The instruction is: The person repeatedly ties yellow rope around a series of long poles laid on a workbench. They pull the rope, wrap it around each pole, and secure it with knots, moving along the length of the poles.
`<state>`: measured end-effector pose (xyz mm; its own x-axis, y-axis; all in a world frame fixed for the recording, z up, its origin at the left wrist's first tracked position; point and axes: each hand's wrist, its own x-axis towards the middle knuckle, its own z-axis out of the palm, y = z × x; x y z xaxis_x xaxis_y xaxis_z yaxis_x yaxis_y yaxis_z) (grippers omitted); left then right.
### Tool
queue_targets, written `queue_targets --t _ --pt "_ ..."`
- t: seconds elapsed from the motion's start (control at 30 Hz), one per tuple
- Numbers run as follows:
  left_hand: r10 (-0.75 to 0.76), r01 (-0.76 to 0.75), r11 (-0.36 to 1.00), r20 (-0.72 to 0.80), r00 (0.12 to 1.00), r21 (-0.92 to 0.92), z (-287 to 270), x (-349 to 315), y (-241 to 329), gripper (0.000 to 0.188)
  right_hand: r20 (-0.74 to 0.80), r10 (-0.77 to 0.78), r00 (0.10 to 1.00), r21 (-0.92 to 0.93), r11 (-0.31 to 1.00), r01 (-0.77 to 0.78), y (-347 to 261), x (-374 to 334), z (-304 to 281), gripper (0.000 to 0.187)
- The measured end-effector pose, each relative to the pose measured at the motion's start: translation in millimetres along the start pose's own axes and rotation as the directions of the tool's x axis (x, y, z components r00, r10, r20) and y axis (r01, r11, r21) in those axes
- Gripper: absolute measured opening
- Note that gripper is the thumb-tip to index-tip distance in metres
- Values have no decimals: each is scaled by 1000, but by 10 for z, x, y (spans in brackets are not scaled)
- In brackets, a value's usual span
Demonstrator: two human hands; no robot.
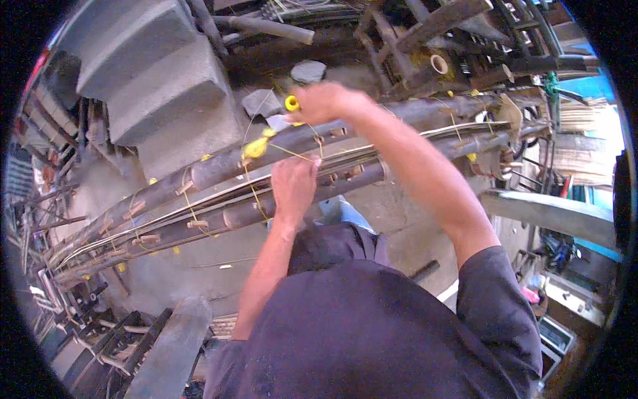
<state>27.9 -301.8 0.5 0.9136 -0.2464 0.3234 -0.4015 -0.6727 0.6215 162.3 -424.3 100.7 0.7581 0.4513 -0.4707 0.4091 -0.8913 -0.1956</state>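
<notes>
Yellow cord (292, 154) pinched in left hand (292, 186) fingers (on bamboo poles (219, 169)), right hand (325, 103) closed on yellow spool (292, 103)

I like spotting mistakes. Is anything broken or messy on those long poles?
Nothing looks broken. The bamboo poles lie side by side, and yellow string trails loosely between the left hand and right hand.

A long frame of dark bamboo poles (219, 169) runs across from lower left to upper right. Grey concrete steps (153, 73) lie behind its left part. The left hand (294, 186) rests on the poles, the right hand (325, 103) just behind it, beside a yellow cord spool (292, 103).
</notes>
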Motion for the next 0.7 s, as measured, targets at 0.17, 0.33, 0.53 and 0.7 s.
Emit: queue_targets --t 0.17,0.33,0.53,0.7 --pt "-62 48 981 69 996 189 -103 -8 -1 16 -489 29 872 843 274 464 -160 -240 570 25" --pt "-71 47 986 153 986 158 -128 19 30 22 -488 -213 847 600 623 502 -511 -1117 2221 27" --pt "-159 382 756 418 895 -532 -344 1127 233 40 -243 -219 945 411 859 304 -634 -1183 2038 22" --pt "-391 657 643 568 724 -394 617 1336 -772 45 -398 -267 878 415 801 431 -611 -1244 2083 25"
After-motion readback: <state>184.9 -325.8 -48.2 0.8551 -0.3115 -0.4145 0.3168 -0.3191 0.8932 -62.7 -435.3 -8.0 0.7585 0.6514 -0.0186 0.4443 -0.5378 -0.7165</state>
